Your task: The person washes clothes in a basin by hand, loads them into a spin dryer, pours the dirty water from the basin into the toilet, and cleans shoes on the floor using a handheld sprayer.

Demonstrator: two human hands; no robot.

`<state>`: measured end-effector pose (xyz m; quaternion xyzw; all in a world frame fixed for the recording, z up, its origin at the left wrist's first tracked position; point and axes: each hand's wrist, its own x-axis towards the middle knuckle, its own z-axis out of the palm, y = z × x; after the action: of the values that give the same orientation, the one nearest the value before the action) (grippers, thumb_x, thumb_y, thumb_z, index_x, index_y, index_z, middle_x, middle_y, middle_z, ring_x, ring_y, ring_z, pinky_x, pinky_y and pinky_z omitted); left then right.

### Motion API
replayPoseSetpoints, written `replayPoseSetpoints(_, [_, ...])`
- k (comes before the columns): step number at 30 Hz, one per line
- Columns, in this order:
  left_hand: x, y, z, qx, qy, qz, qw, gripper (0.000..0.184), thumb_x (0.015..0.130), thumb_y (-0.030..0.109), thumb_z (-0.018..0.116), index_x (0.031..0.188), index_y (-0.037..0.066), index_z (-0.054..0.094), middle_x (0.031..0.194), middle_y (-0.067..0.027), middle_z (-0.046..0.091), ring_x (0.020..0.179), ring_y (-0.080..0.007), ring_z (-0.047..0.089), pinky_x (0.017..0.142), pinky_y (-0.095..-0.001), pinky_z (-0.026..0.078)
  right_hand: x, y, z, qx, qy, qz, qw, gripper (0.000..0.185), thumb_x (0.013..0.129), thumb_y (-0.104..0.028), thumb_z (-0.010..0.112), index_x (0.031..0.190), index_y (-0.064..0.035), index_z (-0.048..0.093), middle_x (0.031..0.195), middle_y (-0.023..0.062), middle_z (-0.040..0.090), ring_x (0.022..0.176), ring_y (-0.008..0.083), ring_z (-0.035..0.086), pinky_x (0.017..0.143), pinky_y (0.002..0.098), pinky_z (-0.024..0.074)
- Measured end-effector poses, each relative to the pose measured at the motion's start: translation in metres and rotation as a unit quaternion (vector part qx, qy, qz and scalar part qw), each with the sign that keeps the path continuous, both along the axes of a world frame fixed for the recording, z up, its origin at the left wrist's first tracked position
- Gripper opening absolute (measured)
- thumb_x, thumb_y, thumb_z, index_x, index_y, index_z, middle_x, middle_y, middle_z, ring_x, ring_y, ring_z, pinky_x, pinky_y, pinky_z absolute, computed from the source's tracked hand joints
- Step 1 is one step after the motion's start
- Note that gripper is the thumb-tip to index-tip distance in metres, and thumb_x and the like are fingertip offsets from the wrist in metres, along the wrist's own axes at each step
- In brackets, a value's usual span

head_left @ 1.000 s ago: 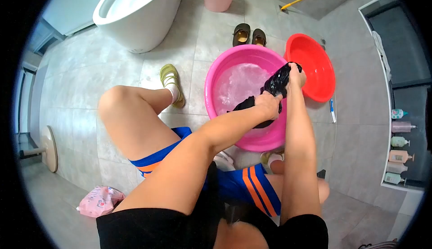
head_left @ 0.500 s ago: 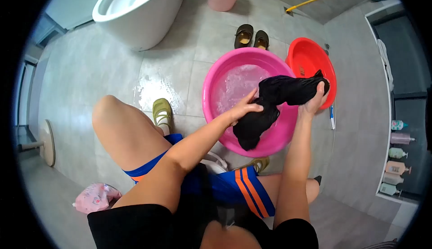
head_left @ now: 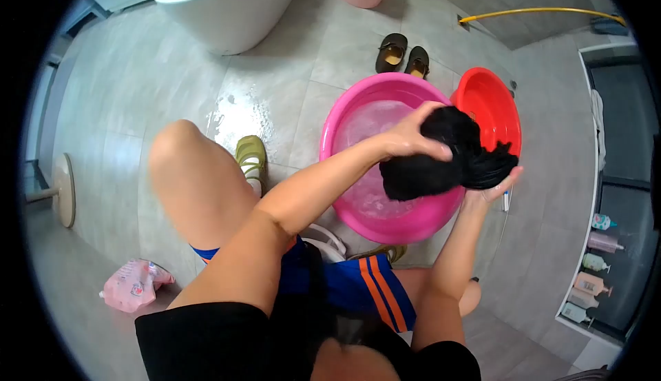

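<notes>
One black cloth (head_left: 444, 174), bunched and held over the right rim of the pink basin (head_left: 396, 231), near the red basin (head_left: 490, 102): half-open left hand (head_left: 410, 137) clasping one side, thumb wide of fingers; half-curled right hand (head_left: 486, 192) beneath gathered folds; advisable: even grip, loose folds kept above the water (head_left: 372, 202)

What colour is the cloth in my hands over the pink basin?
The cloth is black; it shows best in the head view.
</notes>
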<state>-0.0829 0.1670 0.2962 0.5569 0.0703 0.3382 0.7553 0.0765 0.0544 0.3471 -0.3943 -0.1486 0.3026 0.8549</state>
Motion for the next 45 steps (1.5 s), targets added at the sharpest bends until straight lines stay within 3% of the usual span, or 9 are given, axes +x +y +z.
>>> replayPoseSetpoints(1, [0.000,0.001,0.011,0.205,0.020,0.079,0.975,0.072,0.067,0.026,0.077,0.129,0.013,0.042,0.121,-0.0162,0.051,0.101,-0.0284,0.060,0.077,-0.0410,0.052,0.009,0.001,-0.011,-0.061,0.029,0.068,0.995,0.054,0.090,-0.051,0.048,0.120,-0.0064,0.052,0.118,0.0105,0.058,0.095,0.0277,0.061,0.084,0.0428,0.0505])
replayPoseSetpoints(3, [-0.016,-0.019,0.062,0.471,0.200,-0.028,0.859,0.069,0.064,0.024,0.076,0.125,0.019,0.046,0.114,-0.0181,0.051,0.085,-0.0341,0.063,0.070,-0.0426,0.053,0.051,-0.002,-0.052,-0.186,0.085,0.202,0.958,0.050,0.091,-0.050,0.047,0.115,-0.0071,0.057,0.109,0.0098,0.062,0.091,0.0245,0.063,0.081,0.0403,0.0519])
replayPoseSetpoints(5, [-0.017,-0.030,0.060,0.552,0.195,-0.051,0.809,0.056,0.069,0.022,0.069,0.121,0.023,0.049,0.108,-0.0198,0.049,0.066,-0.0332,0.063,0.055,-0.0411,0.051,0.050,0.019,-0.043,-0.263,0.067,0.271,0.924,0.044,0.092,-0.046,0.050,0.108,-0.0069,0.061,0.100,0.0087,0.065,0.086,0.0214,0.064,0.077,0.0365,0.0529])
replayPoseSetpoints(16, [0.019,-0.067,-0.003,0.619,0.145,0.160,0.755,0.034,0.080,0.021,0.054,0.113,0.015,0.051,0.105,-0.0223,0.049,0.078,-0.0309,0.062,0.061,-0.0361,0.049,0.046,0.068,-0.043,-0.552,-0.100,0.212,0.800,0.026,0.085,-0.032,0.060,0.092,-0.0067,0.063,0.078,0.0042,0.063,0.068,0.0163,0.059,0.061,0.0278,0.0488])
replayPoseSetpoints(22, [0.023,-0.047,-0.012,0.589,0.181,0.067,0.784,0.042,0.080,0.021,0.057,0.120,0.015,0.048,0.106,-0.0222,0.049,0.074,-0.0272,0.064,0.056,-0.0354,0.049,0.074,0.057,-0.071,-0.551,-0.026,0.201,0.809,0.033,0.087,-0.038,0.056,0.098,-0.0074,0.060,0.084,0.0069,0.063,0.072,0.0185,0.061,0.065,0.0307,0.0514])
replayPoseSetpoints(31, [0.037,0.015,0.007,0.323,0.217,-0.130,0.912,0.073,0.062,0.025,0.078,0.126,0.018,0.044,0.113,-0.0191,0.046,0.077,-0.0378,0.062,0.067,-0.0477,0.052,0.083,0.030,-0.066,-0.425,0.147,0.275,0.850,0.047,0.088,-0.051,0.052,0.114,-0.0112,0.058,0.102,0.0070,0.062,0.090,0.0207,0.061,0.078,0.0352,0.0517])
replayPoseSetpoints(37, [0.042,0.067,0.042,0.081,0.281,-0.004,0.956,0.110,0.065,0.025,0.080,0.147,0.005,0.008,0.137,-0.0241,0.036,0.124,-0.0379,0.043,0.105,-0.0367,0.034,0.121,0.046,-0.006,-0.195,0.205,0.163,0.945,0.046,0.087,-0.035,0.052,0.118,-0.0016,0.054,0.115,0.0143,0.059,0.106,0.0299,0.057,0.095,0.0431,0.0444])
replayPoseSetpoints(42, [-0.016,0.132,0.144,-0.378,0.271,0.044,0.884,0.043,0.083,0.025,0.066,0.112,-0.007,0.060,0.102,-0.0126,0.066,0.096,-0.0191,0.063,0.084,-0.0314,0.051,0.117,0.095,0.093,-0.179,0.091,0.098,0.975,0.053,0.086,-0.032,0.053,0.131,-0.0044,0.045,0.127,0.0133,0.051,0.117,0.0288,0.049,0.100,0.0438,0.0396])
replayPoseSetpoints(45, [-0.069,0.161,0.191,-0.574,0.090,0.101,0.808,0.046,0.087,0.034,0.062,0.117,0.000,0.057,0.106,-0.0143,0.064,0.093,-0.0222,0.064,0.084,-0.0364,0.052,0.082,0.132,0.175,-0.184,-0.030,0.099,0.978,0.066,0.080,-0.021,0.059,0.141,-0.0096,0.035,0.127,0.0126,0.046,0.115,0.0267,0.048,0.099,0.0419,0.0407])
